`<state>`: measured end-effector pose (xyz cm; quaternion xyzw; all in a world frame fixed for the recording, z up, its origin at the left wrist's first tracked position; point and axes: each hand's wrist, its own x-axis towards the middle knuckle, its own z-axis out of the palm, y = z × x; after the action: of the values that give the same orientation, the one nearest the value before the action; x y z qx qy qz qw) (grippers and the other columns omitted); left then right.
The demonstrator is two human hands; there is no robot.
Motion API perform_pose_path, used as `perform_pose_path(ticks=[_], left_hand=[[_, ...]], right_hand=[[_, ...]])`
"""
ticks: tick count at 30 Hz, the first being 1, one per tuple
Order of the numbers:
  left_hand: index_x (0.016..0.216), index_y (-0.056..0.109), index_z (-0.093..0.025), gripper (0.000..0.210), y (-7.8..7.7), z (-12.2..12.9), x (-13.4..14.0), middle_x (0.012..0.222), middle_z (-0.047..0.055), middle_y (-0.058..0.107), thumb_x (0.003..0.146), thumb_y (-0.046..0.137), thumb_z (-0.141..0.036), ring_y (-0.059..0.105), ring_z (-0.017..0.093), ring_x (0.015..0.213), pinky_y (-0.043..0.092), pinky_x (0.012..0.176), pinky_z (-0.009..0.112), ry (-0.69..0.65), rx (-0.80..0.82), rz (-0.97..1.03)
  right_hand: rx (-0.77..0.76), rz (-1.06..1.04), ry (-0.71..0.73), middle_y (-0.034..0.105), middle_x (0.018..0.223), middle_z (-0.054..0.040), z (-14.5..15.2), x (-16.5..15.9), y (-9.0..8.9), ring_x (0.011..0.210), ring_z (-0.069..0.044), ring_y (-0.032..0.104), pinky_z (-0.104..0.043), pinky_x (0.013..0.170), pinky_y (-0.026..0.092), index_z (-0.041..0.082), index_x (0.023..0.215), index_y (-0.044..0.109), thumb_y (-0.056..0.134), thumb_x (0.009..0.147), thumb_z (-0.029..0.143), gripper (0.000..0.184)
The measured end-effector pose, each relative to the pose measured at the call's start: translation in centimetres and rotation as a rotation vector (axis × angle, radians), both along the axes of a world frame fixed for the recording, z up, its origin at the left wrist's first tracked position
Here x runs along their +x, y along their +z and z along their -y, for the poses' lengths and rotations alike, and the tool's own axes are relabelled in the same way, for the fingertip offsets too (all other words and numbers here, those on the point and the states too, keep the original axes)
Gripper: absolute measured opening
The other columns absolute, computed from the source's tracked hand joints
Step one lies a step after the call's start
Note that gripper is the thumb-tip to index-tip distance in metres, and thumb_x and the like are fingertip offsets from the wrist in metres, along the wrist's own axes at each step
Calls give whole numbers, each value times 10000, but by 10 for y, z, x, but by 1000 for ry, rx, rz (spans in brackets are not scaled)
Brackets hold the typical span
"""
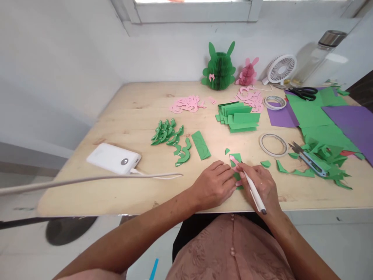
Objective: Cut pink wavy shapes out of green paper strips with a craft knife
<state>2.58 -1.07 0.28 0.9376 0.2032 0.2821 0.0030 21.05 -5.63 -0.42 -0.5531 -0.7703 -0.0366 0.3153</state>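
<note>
My right hand (264, 184) is closed around a white pen (254, 189), its writing end hidden by the fingers, over a pink paper cutout (233, 160). That cutout lies on a small green paper strip (236, 156) near the table's front edge. My left hand (215, 183) rests flat beside it, fingertips on the strip's left side. Left of the hands is another green strip (201, 145) with a curved outline on it. Curved green cutouts (183, 152) lie farther left, some in a pile. A small green scrap (227, 151) sits just beyond the strip.
Folded green strips (243, 118) and pink cutouts (186, 104) lie farther back. Tape rolls (273, 145), scissors (303, 92), a cutting tool (310, 161) and green scraps (329, 155) are at right. A white power bank (114, 158) lies left; paper rabbits (220, 72) and a fan (281, 69) stand behind.
</note>
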Motion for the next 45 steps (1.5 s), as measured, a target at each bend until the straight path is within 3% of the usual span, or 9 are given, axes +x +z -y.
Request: perform_pose_path(ticks=[11, 21, 32, 45], left_hand=[[1089, 639, -102, 248, 3, 17, 2, 1144, 127, 680, 970, 468, -237, 619, 241, 1111, 480, 983, 405, 46, -112, -45], [949, 648, -111, 215, -4, 21, 7, 1142, 146, 684, 951, 469, -230, 623, 259, 1120, 487, 991, 417, 110, -42, 18], [998, 638, -99, 252, -7, 19, 8, 1174, 144, 673, 956, 450, -262, 610, 251, 1162, 463, 1036, 403, 70, -69, -17], [1068, 614, -88, 289, -4, 18, 6, 1217, 166, 642, 943, 479, -311, 581, 283, 1184, 451, 996, 419, 45, -124, -67]], right_hand=[[13, 15, 3, 764, 940, -36, 0, -2, 4, 755, -171, 618, -311, 777, 453, 184, 1171, 637, 538, 953, 164, 240], [-22, 24, -11, 725, 812, -35, 1, -4, 7, 713, -168, 585, -305, 707, 439, 169, 1137, 648, 533, 954, 154, 217], [-19, 35, -19, 742, 894, -57, 1, -5, 9, 759, -181, 608, -327, 741, 456, 177, 1174, 624, 528, 962, 154, 234], [-10, 28, 2, 731, 856, -68, 0, -8, 16, 758, -192, 603, -319, 730, 462, 139, 1129, 630, 548, 935, 110, 213]])
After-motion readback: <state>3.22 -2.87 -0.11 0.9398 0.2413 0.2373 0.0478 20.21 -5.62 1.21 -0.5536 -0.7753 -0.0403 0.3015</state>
